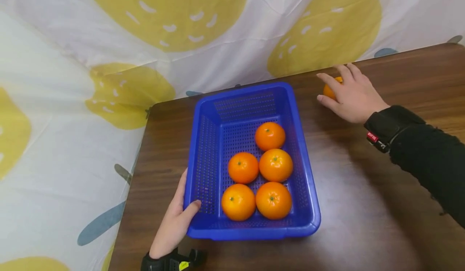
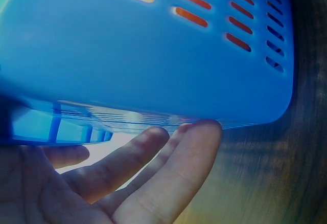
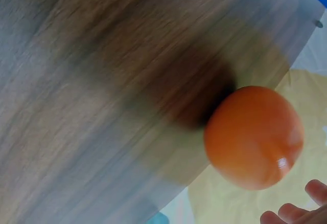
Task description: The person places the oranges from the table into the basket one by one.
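A blue plastic basket (image 1: 250,234) with perforated walls holds several oranges (image 1: 274,200) gathered in its near and right part. My left hand (image 1: 176,218) grips the basket's left side near the front corner, thumb over the rim. In the left wrist view, its fingers (image 2: 173,175) lie against the outside of the basket wall. To the right of the basket, my right hand (image 1: 354,95) reaches over a single orange (image 1: 330,90) on the table, its fingers spread. The right wrist view shows this orange whole, with the fingertips (image 3: 291,213) beside it and a gap between.
The brown wooden table (image 1: 152,150) carries the basket and the lone orange. Along its back and left edges hangs a white cloth (image 1: 218,69) printed with yellow fruit shapes, close behind the orange and the basket's far end.
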Motion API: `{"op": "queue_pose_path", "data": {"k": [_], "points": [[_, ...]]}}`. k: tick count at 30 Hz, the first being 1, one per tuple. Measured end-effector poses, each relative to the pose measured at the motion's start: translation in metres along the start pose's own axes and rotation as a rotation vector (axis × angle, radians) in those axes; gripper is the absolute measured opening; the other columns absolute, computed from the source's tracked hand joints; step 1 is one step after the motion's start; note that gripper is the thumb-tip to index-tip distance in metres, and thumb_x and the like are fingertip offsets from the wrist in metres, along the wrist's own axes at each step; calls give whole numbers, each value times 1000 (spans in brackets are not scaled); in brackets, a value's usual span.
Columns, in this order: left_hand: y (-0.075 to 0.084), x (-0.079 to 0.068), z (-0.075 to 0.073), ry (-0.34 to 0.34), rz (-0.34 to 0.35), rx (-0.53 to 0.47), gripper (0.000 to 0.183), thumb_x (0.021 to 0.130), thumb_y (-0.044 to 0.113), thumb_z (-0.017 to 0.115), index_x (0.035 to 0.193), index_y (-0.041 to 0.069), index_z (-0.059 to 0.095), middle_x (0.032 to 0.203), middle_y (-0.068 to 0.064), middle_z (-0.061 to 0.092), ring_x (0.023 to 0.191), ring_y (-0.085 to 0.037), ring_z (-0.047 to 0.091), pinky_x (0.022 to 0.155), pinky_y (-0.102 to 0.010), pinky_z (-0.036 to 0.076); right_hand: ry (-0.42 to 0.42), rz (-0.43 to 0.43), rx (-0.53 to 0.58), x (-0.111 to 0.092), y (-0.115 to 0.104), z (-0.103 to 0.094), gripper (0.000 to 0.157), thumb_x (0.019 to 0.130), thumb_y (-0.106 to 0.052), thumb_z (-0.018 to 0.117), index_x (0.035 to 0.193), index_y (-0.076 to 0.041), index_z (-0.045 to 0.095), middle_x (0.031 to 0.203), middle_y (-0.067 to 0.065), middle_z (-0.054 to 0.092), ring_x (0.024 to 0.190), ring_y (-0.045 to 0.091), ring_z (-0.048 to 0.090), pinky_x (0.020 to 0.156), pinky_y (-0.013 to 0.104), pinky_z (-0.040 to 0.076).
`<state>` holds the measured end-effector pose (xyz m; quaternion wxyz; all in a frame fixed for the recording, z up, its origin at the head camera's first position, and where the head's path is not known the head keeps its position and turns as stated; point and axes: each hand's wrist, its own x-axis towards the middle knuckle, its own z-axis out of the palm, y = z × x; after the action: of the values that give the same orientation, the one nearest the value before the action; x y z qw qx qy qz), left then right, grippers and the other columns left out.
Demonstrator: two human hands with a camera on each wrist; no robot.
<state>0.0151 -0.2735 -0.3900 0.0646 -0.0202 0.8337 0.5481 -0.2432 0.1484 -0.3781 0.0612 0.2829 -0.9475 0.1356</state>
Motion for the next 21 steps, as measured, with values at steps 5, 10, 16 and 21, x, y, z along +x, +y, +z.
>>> {"op": "queue_pose_path", "data": {"k": [5, 10, 16, 21], "points": [[2, -1, 0, -1, 8, -4, 73, 91, 3, 45, 147, 37, 12, 152, -4, 20, 119, -33, 42, 88, -62, 43, -27, 52, 39, -1, 7, 3, 65, 94, -51, 33, 147, -15, 21, 148, 32, 9, 130, 53, 6, 100, 72, 18], [0, -3, 1, 6, 3, -11, 74, 90, 2, 45, 147, 37, 12, 152, -2, 21, 118, -32, 43, 89, -61, 43, -40, 106, 85, -1, 12, 5, 67, 93, -53, 33, 148, -16, 20, 148, 32, 8, 129, 55, 6, 98, 74, 19], [-2, -4, 0, 5, -1, -17, 75, 90, 3, 45, 147, 37, 12, 151, -2, 22, 117, -32, 44, 88, -61, 44, -62, 143, 104, 1, 14, 6, 69, 92, -55, 33, 149, -19, 18, 148, 31, 7, 129, 55, 4, 95, 75, 21], [-2, -6, 1, 0, 3, -29, 75, 90, 1, 45, 147, 37, 12, 152, -2, 22, 118, -31, 43, 89, -61, 43, -69, 154, 112, 1, 15, 7, 70, 92, -56, 34, 148, -19, 18, 148, 31, 7, 128, 56, 6, 93, 75, 24]]}}
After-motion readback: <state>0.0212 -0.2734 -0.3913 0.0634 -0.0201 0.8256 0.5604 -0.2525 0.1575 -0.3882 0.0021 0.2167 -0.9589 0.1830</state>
